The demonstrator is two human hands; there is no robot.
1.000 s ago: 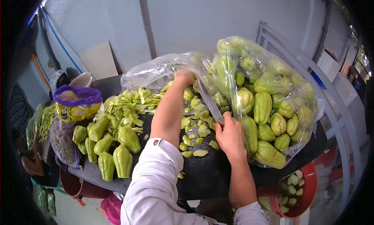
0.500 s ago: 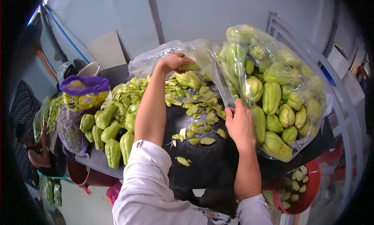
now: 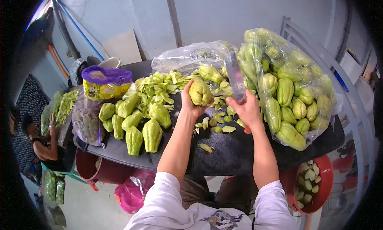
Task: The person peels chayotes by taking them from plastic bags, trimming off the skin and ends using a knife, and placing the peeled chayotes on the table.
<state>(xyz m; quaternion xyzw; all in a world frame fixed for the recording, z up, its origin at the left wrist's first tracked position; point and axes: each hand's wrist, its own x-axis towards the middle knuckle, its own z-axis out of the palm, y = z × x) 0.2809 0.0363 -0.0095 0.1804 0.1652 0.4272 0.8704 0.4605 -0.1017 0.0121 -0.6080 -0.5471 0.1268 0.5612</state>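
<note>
The left hand is curling part-way open around a yellowish-green squash, its fingers and palm cupping the squash from the side and below; this squash is sitting just above the middle of the frame, over the bench. The right hand is closing round the mostly hidden handle of a knife, to the right of the squash and apart from it; the broad blade is pointing towards the top of the frame, and a bit of orange-red is showing under the fist.

Small offcuts are lying scattered below the knife; a heap of peelings is spreading left of centre, and a group of smooth green squashes is resting below it; a clear bag bulging with squashes is filling the right of the bench.

At the left of the frame, a yellow bag with a purple top is standing by a net bag; its yellow side is carrying a dark print, too small to read. The white shirt at the bottom edge is showing a dark picture; at lower right, a red bucket is holding pale pieces; a co-worker is reaching towards greens at far left.
</note>
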